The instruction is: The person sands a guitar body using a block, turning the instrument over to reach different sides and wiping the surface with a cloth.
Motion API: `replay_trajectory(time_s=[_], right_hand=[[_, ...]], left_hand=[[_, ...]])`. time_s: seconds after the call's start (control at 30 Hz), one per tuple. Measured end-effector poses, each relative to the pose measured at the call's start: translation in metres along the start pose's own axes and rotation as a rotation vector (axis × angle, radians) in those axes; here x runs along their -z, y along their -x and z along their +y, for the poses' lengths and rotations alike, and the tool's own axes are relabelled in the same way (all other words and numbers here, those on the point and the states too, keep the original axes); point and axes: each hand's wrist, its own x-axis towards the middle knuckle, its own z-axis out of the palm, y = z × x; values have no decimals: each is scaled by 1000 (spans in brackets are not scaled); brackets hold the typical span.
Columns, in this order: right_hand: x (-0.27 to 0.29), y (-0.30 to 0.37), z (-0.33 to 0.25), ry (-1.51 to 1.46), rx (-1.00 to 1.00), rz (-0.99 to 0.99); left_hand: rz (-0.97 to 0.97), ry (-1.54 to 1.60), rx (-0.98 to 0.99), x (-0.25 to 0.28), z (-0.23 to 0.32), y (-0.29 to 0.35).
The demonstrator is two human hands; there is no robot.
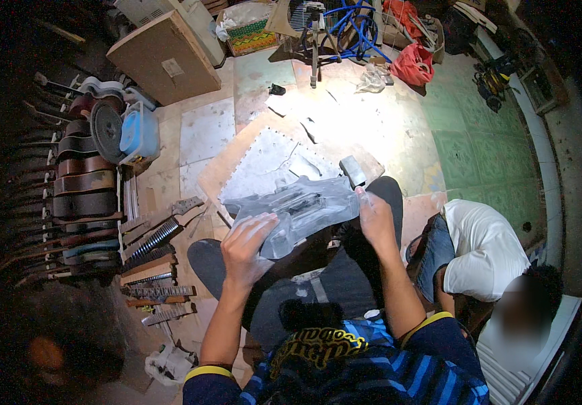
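Observation:
A grey, dust-covered electric guitar body [304, 212] with routed cavities rests tilted above my lap. My left hand [247, 243] grips its near left edge, fingers lying over the top face. My right hand [375, 216] is closed on the right end, with the thumb on the upper edge. Just beyond that end lies a small grey block [352, 171]. Under the far side of the body is a pale dusty sheet [257, 162] on a tan board [211, 177].
Several guitar necks [159, 239] lie on the floor at left, beside a row of guitars [85, 182] and a blue plastic tub [139, 131]. Close on the right a person in a white shirt [483, 250] sits bent over. Blue hose [355, 34] and a red bag [414, 64] lie at the back.

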Motion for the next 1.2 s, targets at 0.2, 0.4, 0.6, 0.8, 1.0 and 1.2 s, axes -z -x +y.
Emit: replay_trajectory(time_s=[0.2,0.4,0.6,0.8,1.0,1.2], right_hand=[[-6,-15,22,-293,171,138],[-26,-71,41,-101,51,85],[-54,-152,122,-45,-174,51],[-158,-85,52,-674,-413,-100],[-244,-60,9,-280,-152,-222],[-238,-54,23,-94,11,-244]], left_hand=[[-18,17,40,-7,0,-10],[-55,-11,111,-1,-13,-21],[-58,52,146,-22,-28,-78],[-22,-9,246,-7,-46,-92],[-62,-37,272,-10,-42,-78],[-23,0,172,-8,-21,-41]])
